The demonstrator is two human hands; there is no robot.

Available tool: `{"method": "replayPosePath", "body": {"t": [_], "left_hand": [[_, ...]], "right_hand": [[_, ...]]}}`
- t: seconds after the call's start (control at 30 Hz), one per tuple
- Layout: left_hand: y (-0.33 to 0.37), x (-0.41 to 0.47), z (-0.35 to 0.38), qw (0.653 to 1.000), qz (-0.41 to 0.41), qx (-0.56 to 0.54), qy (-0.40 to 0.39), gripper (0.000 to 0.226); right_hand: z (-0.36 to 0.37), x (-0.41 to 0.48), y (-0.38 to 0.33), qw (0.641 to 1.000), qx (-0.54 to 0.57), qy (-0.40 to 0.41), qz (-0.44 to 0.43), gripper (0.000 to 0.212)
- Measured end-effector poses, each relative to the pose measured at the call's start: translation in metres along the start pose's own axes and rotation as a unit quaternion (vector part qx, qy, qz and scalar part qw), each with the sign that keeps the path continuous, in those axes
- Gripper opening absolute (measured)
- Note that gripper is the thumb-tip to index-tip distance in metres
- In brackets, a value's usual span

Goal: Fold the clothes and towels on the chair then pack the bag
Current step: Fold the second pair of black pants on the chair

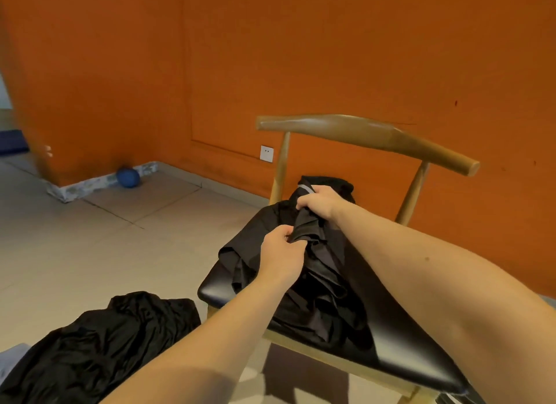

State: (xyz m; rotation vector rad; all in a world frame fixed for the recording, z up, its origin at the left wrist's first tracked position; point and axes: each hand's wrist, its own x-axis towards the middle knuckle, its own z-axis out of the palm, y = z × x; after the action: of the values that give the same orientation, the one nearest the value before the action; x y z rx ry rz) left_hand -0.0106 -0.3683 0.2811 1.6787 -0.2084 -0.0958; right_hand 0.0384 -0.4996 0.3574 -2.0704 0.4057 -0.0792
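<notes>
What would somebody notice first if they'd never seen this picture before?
Probably the big orange wall behind everything, then the left hand and right hand, both gripping a black garment bunched on the wooden chair. Next, a blue ball on the floor by the wall at left, and another black cloth heap at lower left.

The fingertips of my left hand and right hand are lost in folds of the black pile on the chair. I cannot tell how many garments it holds. My right forearm covers part of the seat. The black cloth at lower left runs off the bottom edge. The wall corner at left is smeared.
</notes>
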Motion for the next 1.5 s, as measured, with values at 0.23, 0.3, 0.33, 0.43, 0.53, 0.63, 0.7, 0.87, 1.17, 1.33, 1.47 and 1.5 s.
{"method": "replayPosePath", "body": {"t": [0.23,0.3,0.33,0.43,0.53,0.63,0.7,0.87,1.17,1.33,1.47,1.5], "left_hand": [[-0.032,0.013,-0.058,0.986,-0.036,0.159,0.02,0.035],[-0.037,0.014,-0.07,0.971,-0.026,0.233,0.037,0.03],[-0.039,0.015,-0.076,0.965,-0.019,0.259,0.046,0.024],[-0.044,0.016,-0.095,0.957,-0.02,0.28,0.067,0.024],[-0.052,0.017,-0.114,0.965,-0.041,0.248,0.068,0.03],[-0.062,0.018,-0.13,0.972,-0.059,0.209,0.089,0.033],[-0.064,0.018,-0.135,0.971,-0.036,0.197,0.134,0.031],[-0.056,0.02,-0.119,0.932,0.229,0.274,0.064,0.015],[-0.062,0.022,-0.118,0.719,0.262,0.563,-0.313,0.107],[-0.073,0.01,-0.115,0.709,0.264,0.586,-0.291,0.099],[-0.072,-0.003,-0.103,0.7,0.29,0.601,-0.254,0.085],[-0.071,-0.007,-0.101,0.694,0.303,0.604,-0.247,0.083]], "right_hand": [[0.068,0.03,0.005,0.996,-0.042,-0.062,0.054,0.074],[0.081,0.032,0.006,0.992,-0.051,-0.096,0.064,0.078],[0.086,0.034,0.007,0.991,-0.05,-0.104,0.062,0.082],[0.095,0.034,0.007,0.993,0.03,-0.105,0.05,0.073],[0.095,0.025,0.007,0.966,0.203,-0.142,0.071,0.053],[0.084,0.014,0.015,0.9,0.407,-0.132,0.083,0.045],[0.076,0.005,0.019,0.89,0.438,-0.11,0.068,0.039],[0.068,-0.027,0.042,0.99,0.126,0.042,-0.045,0.015],[0.017,-0.147,0.125,0.85,-0.433,-0.155,-0.259,0.105],[0.031,-0.151,0.169,0.869,-0.397,-0.039,-0.294,0.071],[0.024,-0.145,0.183,0.875,-0.364,0.038,-0.317,0.055],[0.021,-0.147,0.185,0.878,-0.354,0.053,-0.318,0.053]]}}
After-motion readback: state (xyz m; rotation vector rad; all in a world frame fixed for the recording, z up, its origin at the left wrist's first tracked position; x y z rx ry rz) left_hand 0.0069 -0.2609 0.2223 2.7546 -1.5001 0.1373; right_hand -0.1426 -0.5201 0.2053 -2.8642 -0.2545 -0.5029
